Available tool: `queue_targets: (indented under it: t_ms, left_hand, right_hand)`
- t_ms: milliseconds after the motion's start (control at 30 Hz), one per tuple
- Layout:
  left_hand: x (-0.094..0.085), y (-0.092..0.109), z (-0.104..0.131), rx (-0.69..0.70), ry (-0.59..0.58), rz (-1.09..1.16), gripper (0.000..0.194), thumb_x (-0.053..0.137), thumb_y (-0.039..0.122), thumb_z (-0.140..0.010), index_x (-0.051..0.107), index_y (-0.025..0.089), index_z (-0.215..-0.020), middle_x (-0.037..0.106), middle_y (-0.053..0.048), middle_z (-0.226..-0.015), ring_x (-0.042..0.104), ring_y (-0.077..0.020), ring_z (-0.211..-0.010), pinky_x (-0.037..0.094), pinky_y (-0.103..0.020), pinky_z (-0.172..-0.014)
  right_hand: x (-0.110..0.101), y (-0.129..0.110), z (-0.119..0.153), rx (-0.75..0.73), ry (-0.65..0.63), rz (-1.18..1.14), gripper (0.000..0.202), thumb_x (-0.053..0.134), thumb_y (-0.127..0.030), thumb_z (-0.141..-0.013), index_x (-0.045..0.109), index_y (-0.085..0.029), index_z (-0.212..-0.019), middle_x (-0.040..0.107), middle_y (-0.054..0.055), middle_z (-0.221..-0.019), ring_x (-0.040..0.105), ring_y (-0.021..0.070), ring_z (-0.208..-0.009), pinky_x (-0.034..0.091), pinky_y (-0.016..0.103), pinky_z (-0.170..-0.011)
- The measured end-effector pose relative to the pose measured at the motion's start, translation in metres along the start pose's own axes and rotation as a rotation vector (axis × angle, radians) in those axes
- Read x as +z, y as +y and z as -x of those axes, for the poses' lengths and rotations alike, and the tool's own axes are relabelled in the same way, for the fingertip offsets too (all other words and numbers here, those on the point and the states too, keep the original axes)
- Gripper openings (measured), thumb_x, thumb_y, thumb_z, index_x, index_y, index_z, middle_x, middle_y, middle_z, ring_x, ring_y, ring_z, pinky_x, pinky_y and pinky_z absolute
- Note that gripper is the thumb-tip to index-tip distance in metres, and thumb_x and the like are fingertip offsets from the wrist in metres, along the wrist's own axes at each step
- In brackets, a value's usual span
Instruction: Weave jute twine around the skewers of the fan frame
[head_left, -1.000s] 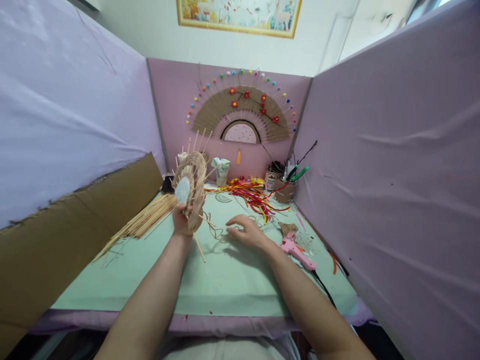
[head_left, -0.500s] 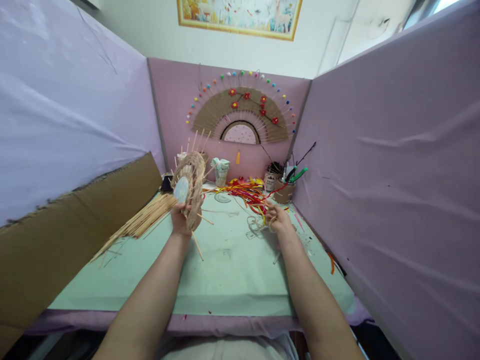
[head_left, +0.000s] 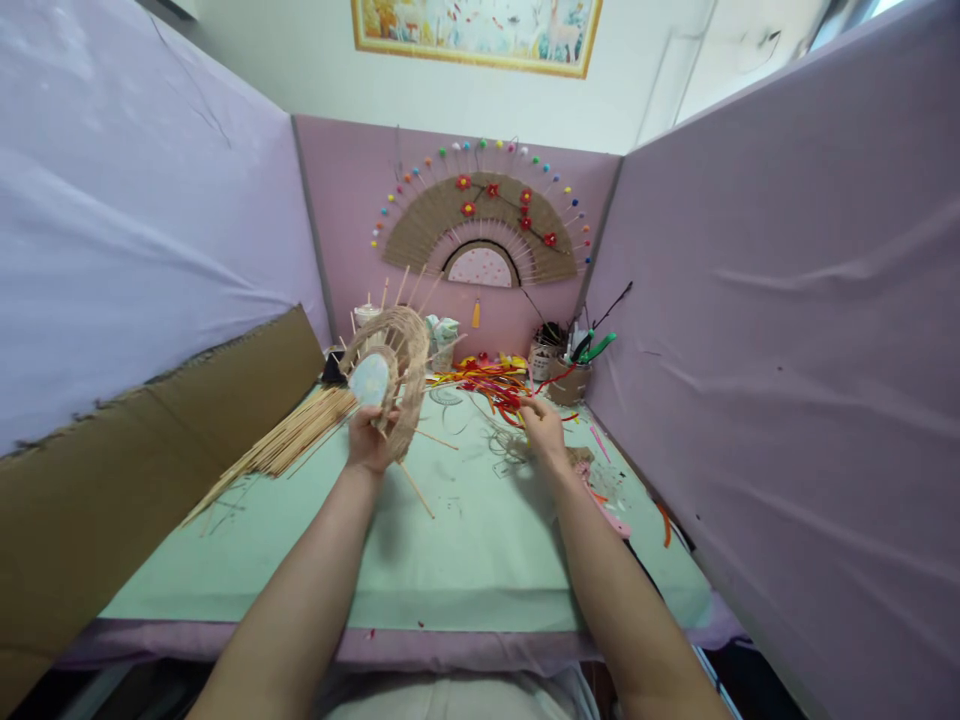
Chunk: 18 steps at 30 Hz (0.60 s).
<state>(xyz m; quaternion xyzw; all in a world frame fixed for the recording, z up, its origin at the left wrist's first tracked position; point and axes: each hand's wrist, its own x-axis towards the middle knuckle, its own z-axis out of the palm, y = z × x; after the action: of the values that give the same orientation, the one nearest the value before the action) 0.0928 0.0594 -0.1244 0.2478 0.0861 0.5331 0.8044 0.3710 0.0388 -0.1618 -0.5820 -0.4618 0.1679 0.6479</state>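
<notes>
My left hand [head_left: 369,440] grips a half-round weaving [head_left: 412,365] by its lower edge and holds it tilted above the table. Brown twine is woven round thin wooden sticks that fan outward, with a pale rounded piece at its centre. My right hand [head_left: 544,428] is over the right of the table, its fingertips pinched together, seemingly on a thin strand of twine. The strand is too fine to follow clearly. Loose twine [head_left: 504,447] lies in loops just left of that hand, and red and yellow fuzzy stems [head_left: 495,383] are heaped beyond the fingertips.
A bundle of thin sticks [head_left: 289,435] lies at left by a cardboard sheet [head_left: 187,400]. Cups of tools, including green-handled pliers [head_left: 596,347], stand at the back right. A finished fan [head_left: 427,225] hangs on the back panel. Pink-handled scissors [head_left: 615,522] lie beside my right forearm.
The weaving has shifted right and turned to show more of its face. My right hand has moved slightly left and forward, and the pink handle beside the forearm now shows.
</notes>
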Motion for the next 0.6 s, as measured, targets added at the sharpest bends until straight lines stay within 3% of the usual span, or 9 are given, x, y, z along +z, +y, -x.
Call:
queue_targets:
  t_ms: [67, 133, 300, 433, 533, 600]
  left_hand:
    - [0.000, -0.004, -0.002, -0.022, 0.030, -0.035, 0.039, 0.049, 0.011, -0.061, 0.065, 0.011, -0.097, 0.065, -0.005, -0.067, 0.058, -0.0104, -0.050, 0.052, -0.019, -0.051]
    - [0.002, -0.009, -0.003, -0.095, 0.037, -0.076, 0.033, 0.048, 0.008, -0.061, 0.066, 0.007, -0.089, 0.067, -0.009, -0.069, 0.062, -0.0133, -0.057, 0.053, -0.021, -0.057]
    - [0.009, -0.021, -0.004, -0.268, -0.050, -0.144, 0.028, 0.046, 0.009, -0.066, 0.066, 0.002, -0.085, 0.069, -0.013, -0.077, 0.065, -0.0170, -0.067, 0.054, -0.025, -0.066]
    - [0.010, -0.025, -0.003, -0.320, -0.110, -0.159, 0.029, 0.046, 0.011, -0.069, 0.065, 0.001, -0.087, 0.069, -0.014, -0.080, 0.066, -0.0181, -0.071, 0.053, -0.028, -0.071]
    - [0.007, -0.025, -0.004, -0.329, -0.126, -0.174, 0.029, 0.045, 0.013, -0.072, 0.065, 0.003, -0.091, 0.070, -0.014, -0.080, 0.066, -0.0201, -0.076, 0.052, -0.031, -0.071]
    - [0.004, -0.024, -0.004, -0.323, -0.123, -0.163, 0.029, 0.044, 0.014, -0.074, 0.064, 0.005, -0.093, 0.070, -0.013, -0.081, 0.066, -0.0211, -0.079, 0.052, -0.033, -0.073]
  right_hand:
    - [0.004, -0.008, 0.010, -0.125, 0.031, 0.155, 0.030, 0.056, -0.027, -0.065, 0.066, -0.018, -0.092, 0.060, 0.010, -0.105, 0.048, 0.0264, -0.107, 0.035, 0.044, -0.096]
    - [0.009, -0.015, 0.019, -0.204, -0.056, 0.089, 0.031, 0.055, -0.025, -0.067, 0.064, -0.019, -0.097, 0.058, 0.010, -0.107, 0.049, 0.0249, -0.106, 0.035, 0.043, -0.096]
    - [0.026, -0.033, 0.045, -0.089, -0.648, -0.386, 0.041, 0.060, -0.022, -0.070, 0.056, -0.022, -0.111, 0.059, 0.006, -0.114, 0.053, 0.0204, -0.109, 0.039, 0.037, -0.096]
    - [0.032, -0.044, 0.063, 0.006, -0.977, -0.474, 0.059, 0.068, -0.023, -0.067, 0.049, -0.026, -0.124, 0.056, 0.004, -0.123, 0.052, 0.0208, -0.112, 0.040, 0.035, -0.096]
    - [0.034, -0.043, 0.068, 0.051, -1.088, -0.467, 0.056, 0.070, -0.025, -0.066, 0.053, -0.022, -0.120, 0.060, 0.006, -0.115, 0.056, 0.0212, -0.105, 0.042, 0.036, -0.094]
    - [0.036, -0.040, 0.068, 0.075, -1.044, -0.441, 0.051, 0.070, -0.026, -0.067, 0.055, -0.020, -0.116, 0.062, 0.006, -0.109, 0.058, 0.0216, -0.102, 0.044, 0.037, -0.091]
